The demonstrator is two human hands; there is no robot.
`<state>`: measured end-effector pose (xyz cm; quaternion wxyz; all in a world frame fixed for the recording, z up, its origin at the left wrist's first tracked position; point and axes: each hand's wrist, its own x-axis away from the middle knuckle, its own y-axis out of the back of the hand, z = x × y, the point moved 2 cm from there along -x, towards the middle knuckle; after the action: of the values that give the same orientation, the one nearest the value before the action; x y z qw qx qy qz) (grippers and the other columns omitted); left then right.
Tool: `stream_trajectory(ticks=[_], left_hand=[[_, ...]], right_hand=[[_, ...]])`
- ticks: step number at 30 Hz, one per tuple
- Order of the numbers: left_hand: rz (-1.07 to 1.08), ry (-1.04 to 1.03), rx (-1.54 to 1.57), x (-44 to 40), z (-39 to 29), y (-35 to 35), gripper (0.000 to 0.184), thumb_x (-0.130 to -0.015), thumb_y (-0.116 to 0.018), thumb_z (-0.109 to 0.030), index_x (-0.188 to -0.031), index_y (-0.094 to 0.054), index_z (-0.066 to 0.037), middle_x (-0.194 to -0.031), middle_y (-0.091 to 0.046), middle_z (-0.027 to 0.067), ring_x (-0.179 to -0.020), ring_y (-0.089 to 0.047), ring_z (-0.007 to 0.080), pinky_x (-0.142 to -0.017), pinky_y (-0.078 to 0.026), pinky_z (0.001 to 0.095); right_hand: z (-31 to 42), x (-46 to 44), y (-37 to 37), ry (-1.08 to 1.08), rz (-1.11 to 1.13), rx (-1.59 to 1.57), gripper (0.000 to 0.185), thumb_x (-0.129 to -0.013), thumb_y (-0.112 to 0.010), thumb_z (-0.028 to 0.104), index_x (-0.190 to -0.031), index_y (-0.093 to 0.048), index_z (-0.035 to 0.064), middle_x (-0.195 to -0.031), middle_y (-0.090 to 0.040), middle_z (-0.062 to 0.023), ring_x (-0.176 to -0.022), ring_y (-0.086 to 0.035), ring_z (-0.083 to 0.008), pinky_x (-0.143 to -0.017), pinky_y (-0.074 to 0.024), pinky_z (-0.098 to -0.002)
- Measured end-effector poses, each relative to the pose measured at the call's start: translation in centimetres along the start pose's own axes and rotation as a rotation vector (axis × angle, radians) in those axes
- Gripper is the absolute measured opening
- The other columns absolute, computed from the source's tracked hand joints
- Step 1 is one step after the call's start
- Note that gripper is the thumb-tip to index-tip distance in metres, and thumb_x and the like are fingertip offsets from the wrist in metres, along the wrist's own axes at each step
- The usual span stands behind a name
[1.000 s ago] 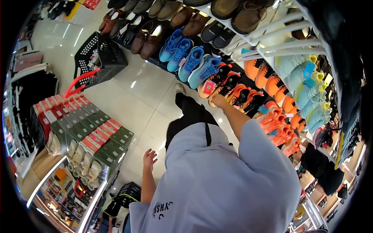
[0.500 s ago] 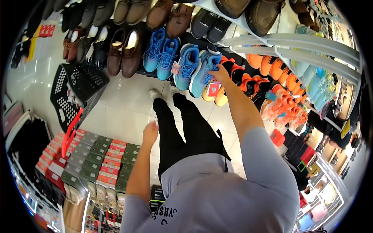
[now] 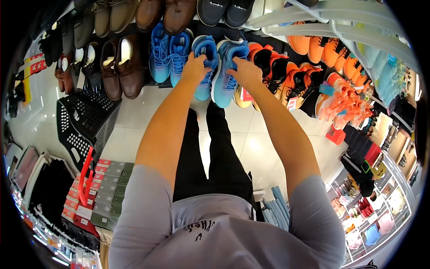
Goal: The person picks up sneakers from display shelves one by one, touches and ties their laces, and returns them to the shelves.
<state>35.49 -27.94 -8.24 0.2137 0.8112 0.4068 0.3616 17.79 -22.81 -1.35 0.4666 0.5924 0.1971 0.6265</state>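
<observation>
A pair of blue sneakers with pale soles sits on the shelf edge in front of me. My left hand (image 3: 195, 69) grips the left sneaker (image 3: 204, 91) of this pair near its collar and laces. On the right sneaker (image 3: 220, 89), my right hand (image 3: 246, 73) has its fingers at the collar and tongue. Both shoes stand side by side, toes towards me. Just left is another pair of blue lace-up sneakers (image 3: 159, 58). Black-and-orange shoes (image 3: 271, 60) adjoin on the right. My fingers hide part of the laces.
Brown leather shoes (image 3: 127, 71) line the shelf to the left. A black shopping basket (image 3: 85, 114) with a red handle is on the left, near stacked shoe boxes (image 3: 101, 197). White rack rails (image 3: 313, 28) cross the upper right, above orange sneakers (image 3: 342, 96).
My left hand has risen from beside my leg to the left sneaker. My right hand stays at the right sneaker. The view has shifted, and I stand closer to the shelf.
</observation>
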Motion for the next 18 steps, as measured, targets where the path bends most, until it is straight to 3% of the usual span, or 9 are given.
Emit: stream_trajectory(ticks=[1, 6, 8, 12, 14, 15, 17, 18], left_hand=[[0.009, -0.024, 0.017, -0.3, 0.3, 0.2, 0.040, -0.069, -0.077, -0.024, -0.103, -0.062, -0.008, -0.123, -0.049, 0.0282, -0.109, -0.052, 0.0431, -0.090, -0.045, 0.0434], [0.006, -0.229, -0.054, -1.2, 0.2, 2.3, 0.037, -0.072, -0.074, -0.022, -0.103, -0.060, -0.005, -0.101, -0.054, 0.0204, -0.093, -0.057, 0.0404, -0.078, -0.048, 0.0439], [0.021, -0.129, -0.011, -1.4, -0.6, 3.0, 0.036, -0.073, -0.074, -0.022, -0.102, -0.060, -0.005, -0.110, -0.054, 0.0225, -0.098, -0.056, 0.0413, -0.083, -0.047, 0.0434], [0.005, -0.126, -0.017, -2.2, 1.6, 0.8, 0.043, -0.074, -0.073, -0.021, -0.110, -0.057, -0.006, -0.123, -0.050, 0.0252, -0.105, -0.054, 0.0428, -0.089, -0.046, 0.0426], [-0.196, -0.136, 0.057, -1.6, 1.8, 0.0, 0.062, -0.073, -0.074, -0.021, -0.128, -0.047, -0.010, -0.134, -0.042, 0.0270, -0.112, -0.051, 0.0427, -0.094, -0.043, 0.0417], [-0.195, -0.130, 0.058, -1.0, 1.8, -0.4, 0.062, -0.073, -0.074, -0.021, -0.128, -0.047, -0.010, -0.134, -0.042, 0.0270, -0.112, -0.051, 0.0427, -0.094, -0.043, 0.0417], [-0.327, -0.140, 0.166, 0.1, 1.6, -0.2, 0.081, -0.072, -0.075, -0.018, -0.139, -0.032, -0.004, -0.134, -0.048, 0.0164, -0.111, -0.056, 0.0294, -0.093, -0.043, 0.0333], [-0.337, -0.144, 0.163, 0.4, 2.0, 0.1, 0.081, -0.072, -0.075, -0.018, -0.139, -0.032, -0.004, -0.134, -0.048, 0.0164, -0.111, -0.056, 0.0294, -0.093, -0.043, 0.0333]], right_hand=[[0.3, 0.0, 0.2, 0.040, -0.019, 0.006, 0.034, -0.079, -0.066, 0.034, -0.101, -0.056, 0.0099, -0.099, -0.064, -0.0089, -0.096, -0.062, -0.0291, -0.075, -0.0499, -0.0439], [1.2, -0.9, 1.0, 0.086, -0.086, 0.011, 0.033, -0.078, -0.067, 0.034, -0.097, -0.056, 0.0089, -0.092, -0.065, -0.0097, -0.089, -0.064, -0.0316, -0.070, -0.0507, -0.0438], [1.9, -1.3, 1.3, 0.069, -0.020, -0.043, 0.029, -0.078, -0.066, 0.022, -0.101, -0.056, 0.0063, -0.102, -0.063, -0.0114, -0.096, -0.062, -0.0319, -0.077, -0.0510, -0.0432], [0.9, -2.7, -1.9, 0.151, -0.081, -0.097, 0.031, -0.078, -0.064, 0.017, -0.105, -0.054, 0.0052, -0.108, -0.060, -0.0137, -0.098, -0.061, -0.0351, -0.080, -0.0508, -0.0437], [0.3, -3.0, -2.2, 0.101, -0.121, -0.149, 0.033, -0.079, -0.062, 0.016, -0.108, -0.053, 0.0049, -0.111, -0.058, -0.0148, -0.101, -0.060, -0.0364, -0.082, -0.0507, -0.0431], [0.1, -3.1, -1.8, 0.086, -0.126, -0.151, 0.034, -0.079, -0.062, 0.017, -0.110, -0.053, 0.0067, -0.110, -0.058, -0.0130, -0.101, -0.060, -0.0343, -0.081, -0.0505, -0.0425], [-0.3, -2.7, -0.6, 0.139, -0.108, -0.143, 0.033, -0.079, -0.062, 0.018, -0.110, -0.054, 0.0078, -0.110, -0.058, -0.0124, -0.100, -0.060, -0.0332, -0.081, -0.0502, -0.0425], [-0.1, -2.4, 0.6, 0.194, -0.094, -0.135, 0.033, -0.079, -0.062, 0.018, -0.109, -0.055, 0.0088, -0.110, -0.059, -0.0118, -0.100, -0.060, -0.0322, -0.081, -0.0500, -0.0424]])
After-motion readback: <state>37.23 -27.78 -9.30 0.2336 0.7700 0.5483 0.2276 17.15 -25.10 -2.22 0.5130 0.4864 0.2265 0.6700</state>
